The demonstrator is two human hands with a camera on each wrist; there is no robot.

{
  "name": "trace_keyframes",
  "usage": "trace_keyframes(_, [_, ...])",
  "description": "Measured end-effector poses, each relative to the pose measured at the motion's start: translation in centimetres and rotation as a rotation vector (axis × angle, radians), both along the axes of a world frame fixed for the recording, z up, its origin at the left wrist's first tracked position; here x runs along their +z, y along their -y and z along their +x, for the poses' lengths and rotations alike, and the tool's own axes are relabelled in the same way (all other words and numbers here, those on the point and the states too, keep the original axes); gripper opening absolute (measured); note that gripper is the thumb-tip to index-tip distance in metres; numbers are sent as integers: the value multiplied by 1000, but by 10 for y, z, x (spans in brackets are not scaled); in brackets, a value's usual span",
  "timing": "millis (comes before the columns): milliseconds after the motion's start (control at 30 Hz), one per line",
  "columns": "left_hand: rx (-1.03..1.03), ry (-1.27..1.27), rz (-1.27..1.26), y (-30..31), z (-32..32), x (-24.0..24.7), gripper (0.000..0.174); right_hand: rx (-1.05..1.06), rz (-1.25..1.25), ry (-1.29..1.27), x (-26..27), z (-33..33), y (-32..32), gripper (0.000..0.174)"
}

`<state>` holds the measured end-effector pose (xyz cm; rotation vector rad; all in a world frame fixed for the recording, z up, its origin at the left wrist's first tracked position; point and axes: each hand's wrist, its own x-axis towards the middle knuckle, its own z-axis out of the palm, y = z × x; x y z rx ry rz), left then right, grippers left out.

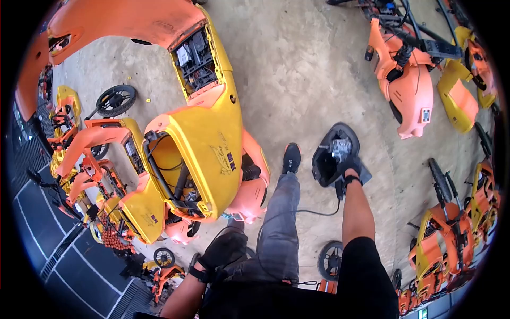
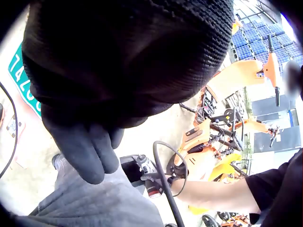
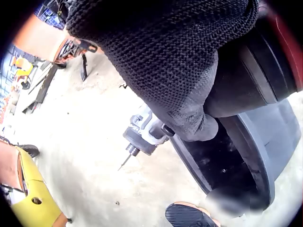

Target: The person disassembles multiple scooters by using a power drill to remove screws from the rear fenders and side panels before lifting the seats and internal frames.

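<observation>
My gloved right hand (image 1: 350, 166) grips a power drill (image 1: 340, 147) with a silver-grey gear housing. In the right wrist view the drill's thin bit (image 3: 125, 163) points down and away from the hand. The drill overlaps a black hollow tub (image 1: 317, 171) on the floor in the head view; its dark inside (image 3: 222, 161) shows beneath the hand in the right wrist view. My gloved left hand (image 1: 226, 250) hangs beside my left thigh and holds nothing; its grey fingers (image 2: 85, 156) are extended in the left wrist view.
A large yellow and orange scooter body (image 1: 212, 138) stands close on the left. More scooter bodies (image 1: 411, 95) and a wheel (image 1: 117, 100) lie around the concrete floor. A black cable (image 1: 313, 211) crosses in front of my leg. My shoe (image 1: 291, 158) is left of the tub.
</observation>
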<state>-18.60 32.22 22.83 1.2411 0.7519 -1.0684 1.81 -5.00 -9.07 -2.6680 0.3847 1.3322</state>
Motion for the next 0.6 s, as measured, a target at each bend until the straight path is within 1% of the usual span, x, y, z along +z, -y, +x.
trace_keyframes(33, [5, 19, -1, -2, -7, -1, 38, -45, -5, -65, 3, -8, 10, 55])
trace_keyframes(67, [155, -51, -17, -3, -13, -2, 36, -74, -27, -89, 5, -20, 18, 63])
trace_keyframes(100, [231, -79, -28, -5, -16, -1, 36, -116, -11, -100, 6, -33, 30, 66])
trace_keyframes(133, [308, -106, -39, -8, -20, -1, 35, -119, -8, -41, 17, -45, 37, 65])
trace_keyframes(167, [304, -110, -29, -9, -23, 1, 34, -103, 0, -6, 26, -56, 44, 65])
trace_keyframes(233, [303, -101, -19, -13, -31, 3, 33, -196, -27, 63, 64, -66, 38, 56])
trace_keyframes(300, [322, -85, -64, -16, -41, 3, 33, -223, -28, 135, 78, -83, 43, 54])
trace_keyframes(333, [324, -72, -49, -16, -41, 6, 28, -222, -1, 125, 90, -86, 44, 49])
trace_keyframes(367, [325, -59, -54, -16, -41, 6, 28, -242, 12, 219, 101, -92, 42, 41])
trace_keyframes(433, [-63, 96, 168, -15, -36, 14, 23, -319, 113, 236, 131, -89, 35, 35])
trace_keyframes(467, [0, 157, 168, -12, -34, 20, 21, -311, 110, 301, 133, -92, 35, 34])
trace_keyframes(500, [-7, 251, 145, -11, -29, 26, 20, -304, 103, 365, 137, -96, 34, 33])
trace_keyframes(533, [16, 203, 134, -7, -22, 35, 16, -360, 197, 370, 154, -94, 31, 38])
trace_keyframes(567, [40, 157, 125, -5, -14, 45, 13, -353, 150, 345, 144, -102, 38, 43])
trace_keyframes(600, [-100, 329, 152, -7, -13, 43, 10, -360, 224, 358, 171, -99, 30, 44])
